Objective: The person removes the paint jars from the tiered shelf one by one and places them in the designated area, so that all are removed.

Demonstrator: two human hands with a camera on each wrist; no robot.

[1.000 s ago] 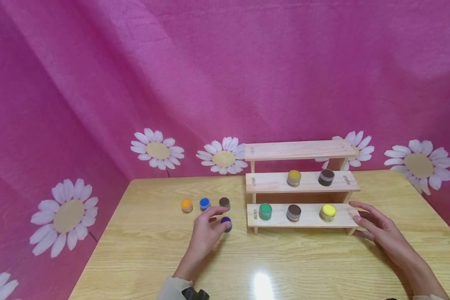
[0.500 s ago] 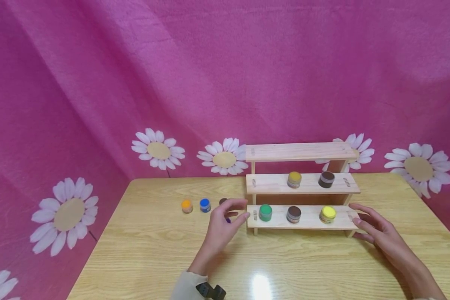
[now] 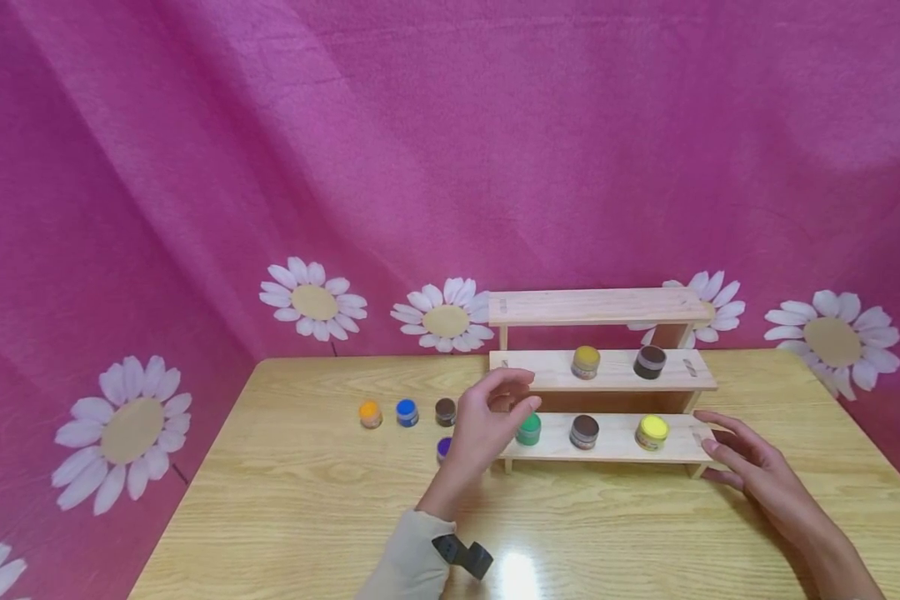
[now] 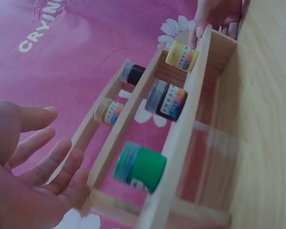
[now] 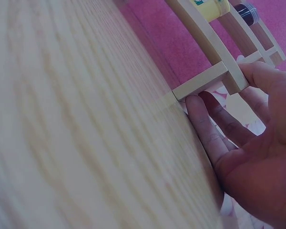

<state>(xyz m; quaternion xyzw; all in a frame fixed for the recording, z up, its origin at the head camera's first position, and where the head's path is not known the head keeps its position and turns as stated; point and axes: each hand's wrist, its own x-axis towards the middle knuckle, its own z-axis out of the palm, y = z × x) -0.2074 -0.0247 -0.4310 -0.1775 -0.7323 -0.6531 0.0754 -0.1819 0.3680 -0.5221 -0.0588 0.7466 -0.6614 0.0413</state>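
Note:
A three-tier wooden rack stands on the table. Its bottom tier bears a green paint jar, a dark brown paint jar and a yellow paint jar. On the middle tier sit an ochre paint jar and a blackish paint jar. My left hand hovers at the rack's left end, close to the green jar; its fingers are loosely bent around nothing, as the left wrist view confirms. My right hand holds the bottom tier's right end, thumb on the board, fingers by the leg.
Left of the rack, an orange jar, a blue jar and a brown jar stand in a row on the table. A purple jar is partly hidden by my left hand. Behind hangs a pink flowered cloth.
My left hand has moved right and up, from beside the purple jar to the rack's left end, holding nothing. My right hand stays at the rack; the jars keep their places.

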